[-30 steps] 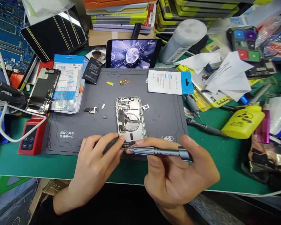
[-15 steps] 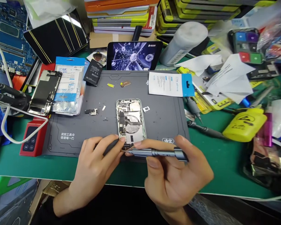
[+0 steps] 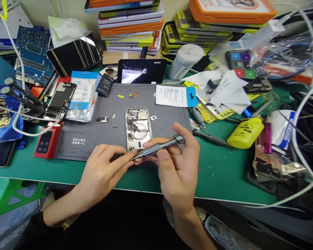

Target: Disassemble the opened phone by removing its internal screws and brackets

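An opened phone (image 3: 145,121) lies on the grey mat, its back glass side down, with circuit boards and a round coil showing. My left hand (image 3: 104,170) is closed at the phone's lower end, its fingertips pressed together there. A dark patch shows between its fingers; I cannot make out what it is. In my right hand (image 3: 178,170) is a slim grey screwdriver (image 3: 159,147), held slanting, the index finger raised by its cap. The screwdriver's tip reaches the phone's bottom edge beside my left fingertips, which partly hide it.
The mat (image 3: 99,139) bears small loose parts and a SIM tray (image 3: 153,118). A battery (image 3: 105,85) and a removed screen (image 3: 61,100) lie left. A tablet (image 3: 142,71) stands behind. A yellow bottle (image 3: 245,133) and more screwdrivers lie right; a red device (image 3: 47,142) sits left.
The view has shifted, showing more of the back shelves. The screwdriver now slants more steeply, cap end higher, with its tip still at the phone's bottom. The tablet's picture has changed.
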`<state>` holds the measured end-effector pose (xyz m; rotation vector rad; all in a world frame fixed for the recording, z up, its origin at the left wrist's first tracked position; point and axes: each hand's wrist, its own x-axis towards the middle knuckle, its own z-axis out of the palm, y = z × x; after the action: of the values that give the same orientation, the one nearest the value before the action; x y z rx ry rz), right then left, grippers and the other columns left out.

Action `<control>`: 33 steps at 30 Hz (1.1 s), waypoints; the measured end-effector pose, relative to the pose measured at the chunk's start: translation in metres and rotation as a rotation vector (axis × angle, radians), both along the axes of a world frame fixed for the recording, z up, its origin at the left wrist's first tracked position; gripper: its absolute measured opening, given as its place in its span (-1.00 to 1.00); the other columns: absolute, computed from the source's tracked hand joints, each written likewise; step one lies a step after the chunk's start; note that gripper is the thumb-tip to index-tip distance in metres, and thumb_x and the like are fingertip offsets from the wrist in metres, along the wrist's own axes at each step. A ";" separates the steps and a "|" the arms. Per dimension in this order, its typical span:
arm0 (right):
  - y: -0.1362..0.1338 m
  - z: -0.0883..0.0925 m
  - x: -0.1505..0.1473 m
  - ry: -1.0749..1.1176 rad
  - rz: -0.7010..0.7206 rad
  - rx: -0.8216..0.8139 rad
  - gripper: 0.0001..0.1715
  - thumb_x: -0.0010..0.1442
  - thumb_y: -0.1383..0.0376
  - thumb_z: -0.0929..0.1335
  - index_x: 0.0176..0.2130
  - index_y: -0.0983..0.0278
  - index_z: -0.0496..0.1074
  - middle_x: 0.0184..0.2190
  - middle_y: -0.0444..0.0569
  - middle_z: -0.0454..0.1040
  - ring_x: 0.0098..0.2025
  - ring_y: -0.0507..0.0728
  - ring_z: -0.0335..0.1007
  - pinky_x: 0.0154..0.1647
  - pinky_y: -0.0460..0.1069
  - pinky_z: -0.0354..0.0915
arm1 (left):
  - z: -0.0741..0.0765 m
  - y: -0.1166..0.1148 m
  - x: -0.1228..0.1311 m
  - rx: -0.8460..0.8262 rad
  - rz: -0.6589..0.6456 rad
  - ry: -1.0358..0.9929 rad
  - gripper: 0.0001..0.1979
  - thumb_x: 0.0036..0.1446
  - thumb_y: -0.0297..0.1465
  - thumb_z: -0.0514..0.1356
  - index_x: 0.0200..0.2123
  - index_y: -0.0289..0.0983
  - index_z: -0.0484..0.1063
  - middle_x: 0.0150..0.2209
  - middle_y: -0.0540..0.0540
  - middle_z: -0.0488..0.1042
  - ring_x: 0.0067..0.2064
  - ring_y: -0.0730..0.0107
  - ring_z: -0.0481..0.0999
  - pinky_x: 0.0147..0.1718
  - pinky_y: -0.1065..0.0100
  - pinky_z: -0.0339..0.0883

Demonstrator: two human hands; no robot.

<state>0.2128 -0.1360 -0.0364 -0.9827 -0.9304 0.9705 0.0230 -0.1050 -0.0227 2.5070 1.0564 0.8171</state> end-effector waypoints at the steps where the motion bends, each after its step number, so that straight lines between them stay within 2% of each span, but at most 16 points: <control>1: 0.000 0.001 0.001 0.049 0.000 -0.010 -0.50 0.51 0.30 0.35 0.34 -0.03 0.29 -0.10 -0.09 0.65 -0.23 0.08 0.68 -0.22 0.04 0.72 | 0.003 0.002 0.000 -0.026 -0.043 -0.020 -0.72 0.50 -0.47 0.22 0.20 -0.27 0.55 -0.10 -0.12 0.61 -0.12 0.31 0.50 -0.11 0.26 0.41; 4: 0.000 0.002 0.002 0.160 -0.013 -0.040 -0.46 0.43 0.27 0.44 0.30 -0.03 0.32 -0.12 -0.15 0.64 -0.32 0.04 0.67 -0.26 0.00 0.71 | 0.010 0.011 0.002 -0.145 -0.181 -0.090 -0.78 0.53 -0.43 0.18 0.12 -0.28 0.58 -0.14 -0.08 0.64 -0.16 0.38 0.57 -0.13 0.35 0.46; 8: -0.002 -0.001 -0.003 0.256 -0.070 -0.095 -0.43 0.34 0.28 0.52 0.23 -0.02 0.33 -0.14 -0.19 0.63 -0.38 0.02 0.65 -0.28 -0.04 0.69 | 0.014 0.029 0.001 -0.207 -0.312 -0.102 -0.77 0.55 -0.41 0.14 0.07 -0.29 0.59 -0.12 -0.11 0.66 -0.14 0.38 0.64 -0.15 0.41 0.50; 14: -0.004 -0.007 -0.016 0.321 -0.150 -0.124 -0.49 0.36 0.28 0.48 0.19 0.03 0.28 -0.13 -0.16 0.65 -0.35 0.04 0.68 -0.21 0.02 0.72 | 0.005 0.054 -0.005 -0.268 -0.429 -0.079 -0.73 0.56 -0.37 0.11 0.07 -0.27 0.62 -0.06 -0.18 0.67 -0.06 0.31 0.68 -0.03 0.37 0.55; 18: -0.005 -0.010 -0.020 0.310 -0.167 -0.099 -0.52 0.39 0.28 0.47 0.18 0.02 0.26 -0.11 -0.16 0.65 -0.30 0.06 0.70 -0.16 0.06 0.72 | -0.002 0.062 -0.006 -0.306 -0.465 -0.113 -0.75 0.55 -0.38 0.13 0.07 -0.28 0.61 -0.05 -0.19 0.67 -0.02 0.30 0.68 0.01 0.37 0.53; 24: -0.005 -0.014 -0.022 0.272 -0.161 -0.102 -0.53 0.40 0.27 0.47 0.16 0.02 0.24 -0.10 -0.14 0.66 -0.26 0.08 0.69 -0.19 0.07 0.72 | 0.000 0.066 -0.008 -0.491 -0.458 -0.161 -0.78 0.53 -0.37 0.17 -0.05 -0.25 0.65 -0.12 -0.09 0.69 -0.09 0.40 0.67 -0.05 0.47 0.49; 28: -0.006 -0.016 -0.024 0.208 -0.173 -0.116 -0.51 0.42 0.26 0.46 0.22 0.03 0.25 -0.11 -0.11 0.66 -0.21 0.08 0.69 -0.16 0.05 0.71 | 0.000 0.065 -0.012 -0.499 -0.469 -0.124 -0.77 0.54 -0.38 0.16 -0.01 -0.23 0.65 -0.12 -0.06 0.69 -0.09 0.41 0.66 -0.05 0.45 0.46; 33: -0.006 -0.015 -0.026 0.201 -0.198 -0.135 -0.50 0.44 0.27 0.43 0.25 0.01 0.25 -0.08 -0.11 0.64 -0.20 0.07 0.69 -0.15 0.04 0.70 | -0.003 0.066 -0.014 -0.612 -0.436 -0.139 -0.74 0.55 -0.35 0.15 -0.05 -0.23 0.67 -0.15 -0.07 0.68 -0.12 0.41 0.66 -0.06 0.42 0.47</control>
<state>0.1865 -0.1424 -0.0511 -1.0483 -0.5944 0.9533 0.0088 -0.0391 -0.0255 2.0053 0.5614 0.4410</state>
